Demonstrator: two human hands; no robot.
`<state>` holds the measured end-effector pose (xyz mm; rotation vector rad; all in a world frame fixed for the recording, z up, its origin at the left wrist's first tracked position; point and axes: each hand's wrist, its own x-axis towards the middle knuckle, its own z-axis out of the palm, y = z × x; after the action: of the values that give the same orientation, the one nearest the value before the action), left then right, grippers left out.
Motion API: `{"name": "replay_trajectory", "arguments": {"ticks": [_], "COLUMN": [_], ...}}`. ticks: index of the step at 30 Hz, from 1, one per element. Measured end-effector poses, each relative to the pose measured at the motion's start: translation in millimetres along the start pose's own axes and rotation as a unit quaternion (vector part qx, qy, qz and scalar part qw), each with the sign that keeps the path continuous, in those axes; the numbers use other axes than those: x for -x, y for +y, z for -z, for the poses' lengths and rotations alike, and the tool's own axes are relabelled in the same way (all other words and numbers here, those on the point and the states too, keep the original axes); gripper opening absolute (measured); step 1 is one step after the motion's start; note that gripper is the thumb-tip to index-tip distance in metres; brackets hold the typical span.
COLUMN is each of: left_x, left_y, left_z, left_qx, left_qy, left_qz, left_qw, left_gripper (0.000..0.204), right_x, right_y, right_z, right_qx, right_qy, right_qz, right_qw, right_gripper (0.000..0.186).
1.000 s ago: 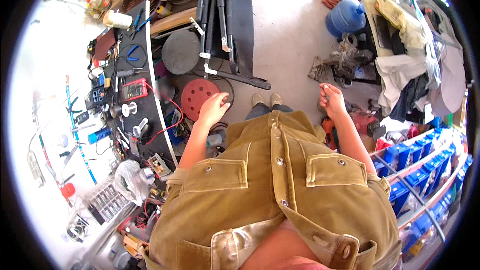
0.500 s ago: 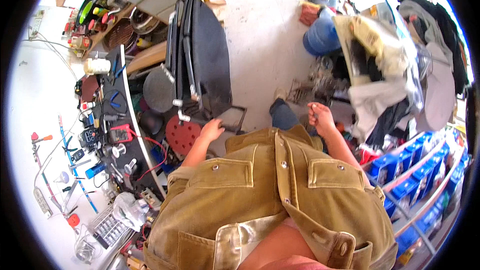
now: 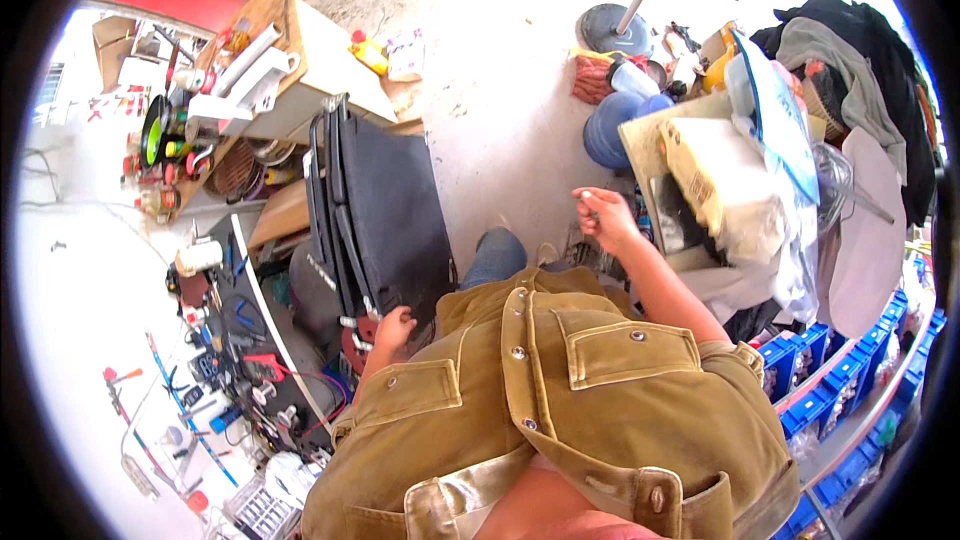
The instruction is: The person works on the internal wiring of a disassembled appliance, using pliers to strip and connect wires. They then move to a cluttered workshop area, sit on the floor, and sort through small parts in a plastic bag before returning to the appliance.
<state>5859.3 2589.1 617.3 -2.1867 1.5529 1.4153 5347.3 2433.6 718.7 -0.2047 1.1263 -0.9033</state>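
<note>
My left hand (image 3: pixel 396 328) hangs low beside a black folded chair (image 3: pixel 392 205), its fingers curled. Whether it touches the chair or holds anything is hidden. My right hand (image 3: pixel 606 221) is raised ahead of my body, fingers pinched together. A tiny pale spot shows at its fingertips, too small to name. Just beyond that hand are a blue water jug (image 3: pixel 610 132) and a board (image 3: pixel 640 130) with a yellowish plastic package (image 3: pixel 712 165) on it.
A cluttered workbench (image 3: pixel 225 285) with tools runs along the left. A wooden-topped cabinet (image 3: pixel 340 70) stands ahead of it. On the right are blue parts bins (image 3: pixel 835 380) on a rack and piled clothes (image 3: pixel 840 65). A pole on a round base (image 3: pixel 612 32) stands ahead.
My body has moved forward along the floor, and more of the far area shows. The right hand has risen and reached farther ahead; the left stays low by the folded chair.
</note>
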Motion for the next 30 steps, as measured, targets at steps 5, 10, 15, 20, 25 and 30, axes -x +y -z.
{"name": "replay_trajectory", "arguments": {"ticks": [5, 10, 15, 20, 25, 30], "left_x": [-94.9, -262.3, -379.6, -530.6, -640.4, -700.9], "left_y": [51.5, 70.8, 311.9, 516.9, 691.9, 743.7], "left_z": [42.9, 153.7, 308.9, 395.9, 383.9, 394.9], "left_qx": [-0.031, 0.037, -0.133, -0.113, -0.114, -0.116], "left_qy": [-0.039, -0.036, 0.025, 0.085, 0.056, -0.073], "left_qz": [-0.008, -0.073, -0.101, -0.258, -0.33, -0.265], "left_qw": [0.999, 0.996, 0.986, 0.956, 0.936, 0.954], "left_gripper": [0.034, 0.036, 0.037, 0.032, 0.036, 0.038], "right_x": [-84.1, -193.9, -245.9, -305.7, -394.0, -492.2], "right_y": [-81.7, -177.2, -274.7, -348.4, -456.1, -618.6], "right_z": [-41.1, -74.8, -94.4, -58.6, -5.2, 1.9], "right_qx": [0.0, -0.044, -0.097, -0.17, -0.23, -0.189], "right_qy": [-0.013, 0.01, 0.037, 0.134, 0.15, 0.113], "right_qz": [-0.001, 0.05, 0.096, 0.103, 0.094, 0.146], "right_qw": [1.0, 0.998, 0.99, 0.971, 0.957, 0.964], "right_gripper": [0.019, 0.025, 0.024, 0.019, 0.017, 0.02]}}
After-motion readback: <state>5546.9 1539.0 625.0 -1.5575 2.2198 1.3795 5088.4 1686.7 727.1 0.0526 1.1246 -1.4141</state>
